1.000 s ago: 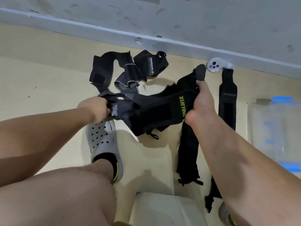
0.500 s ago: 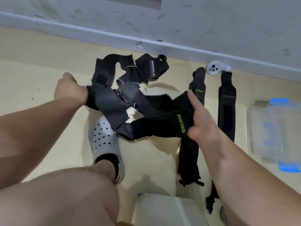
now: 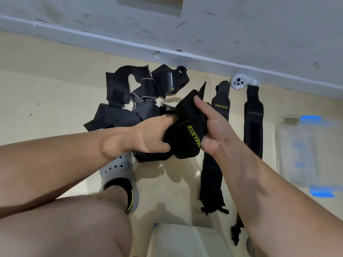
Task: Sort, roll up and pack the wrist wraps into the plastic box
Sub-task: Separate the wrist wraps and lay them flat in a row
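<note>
Both hands grasp one black wrist wrap with yellow XUEYING lettering [image 3: 187,138], held above the floor in front of the pile.

The beige floor [image 3: 46,86] lies open to the left, and the scuffed grey wall [image 3: 241,25] closes its far edge. A clear plastic box with blue clips [image 3: 278,145] sits at the right edge, apart from the hands. The tangled pile of black wraps [image 3: 118,117] lies near the wall, with a grey perforated clog [image 3: 118,175] just below it. Two flat black wraps [image 3: 253,130] lie side by side between the hands and the box. The left hand [image 3: 150,136] pinches the held wrap's left side and the right hand [image 3: 215,130] curls round its right. A white controller [image 3: 238,82] rests against the wall.
</note>
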